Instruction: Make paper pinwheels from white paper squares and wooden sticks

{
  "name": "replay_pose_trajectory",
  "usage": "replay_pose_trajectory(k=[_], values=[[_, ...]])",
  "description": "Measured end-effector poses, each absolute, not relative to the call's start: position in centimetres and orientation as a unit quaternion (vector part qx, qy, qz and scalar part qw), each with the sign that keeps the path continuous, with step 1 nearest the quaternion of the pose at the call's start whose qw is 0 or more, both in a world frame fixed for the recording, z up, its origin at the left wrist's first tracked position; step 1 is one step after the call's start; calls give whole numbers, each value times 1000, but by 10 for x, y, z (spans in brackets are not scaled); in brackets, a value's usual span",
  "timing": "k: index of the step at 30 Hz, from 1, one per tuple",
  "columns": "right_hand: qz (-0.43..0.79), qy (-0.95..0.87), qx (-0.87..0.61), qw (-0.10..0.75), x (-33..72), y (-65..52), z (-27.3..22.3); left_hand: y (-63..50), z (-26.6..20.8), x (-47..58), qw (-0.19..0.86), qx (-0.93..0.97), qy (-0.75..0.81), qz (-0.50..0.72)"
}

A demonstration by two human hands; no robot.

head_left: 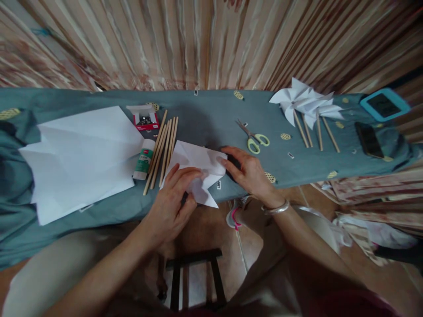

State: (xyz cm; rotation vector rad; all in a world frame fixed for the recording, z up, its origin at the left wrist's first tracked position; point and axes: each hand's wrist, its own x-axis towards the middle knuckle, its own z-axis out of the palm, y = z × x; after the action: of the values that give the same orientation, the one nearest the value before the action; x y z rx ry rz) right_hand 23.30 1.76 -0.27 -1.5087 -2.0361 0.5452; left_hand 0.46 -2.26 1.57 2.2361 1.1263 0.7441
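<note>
Head view: the folded white paper (191, 154) lies at the tabletop's (205, 116) near edge, one point overhanging. The right hand (246, 169) holds its right corner between thumb and forefinger; the left hand (173, 200) rests on its left part, whether its curled grip pinches I cannot tell. Wooden sticks (161, 154) lie just left.

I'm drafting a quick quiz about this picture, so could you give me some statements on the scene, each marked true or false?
1. The left hand and right hand are both at the folded paper. True.
2. The right hand holds the scissors. False: the scissors lie on the cloth.
3. The glue stick is beside the loose wooden sticks. True.
4. The pinwheels are left of the scissors. False: the pinwheels are to their right.
</note>
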Motion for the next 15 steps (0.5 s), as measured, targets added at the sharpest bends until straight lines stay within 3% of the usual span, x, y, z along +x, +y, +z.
replay_pose_trajectory(k=[9, 15], values=[[193, -771, -553, 250, 220, 29, 0, -18, 25, -8, 304, 756, 483, 320], [310, -697, -589, 266, 222, 40, -3, -25, 18, -13, 320, 744, 508, 292]])
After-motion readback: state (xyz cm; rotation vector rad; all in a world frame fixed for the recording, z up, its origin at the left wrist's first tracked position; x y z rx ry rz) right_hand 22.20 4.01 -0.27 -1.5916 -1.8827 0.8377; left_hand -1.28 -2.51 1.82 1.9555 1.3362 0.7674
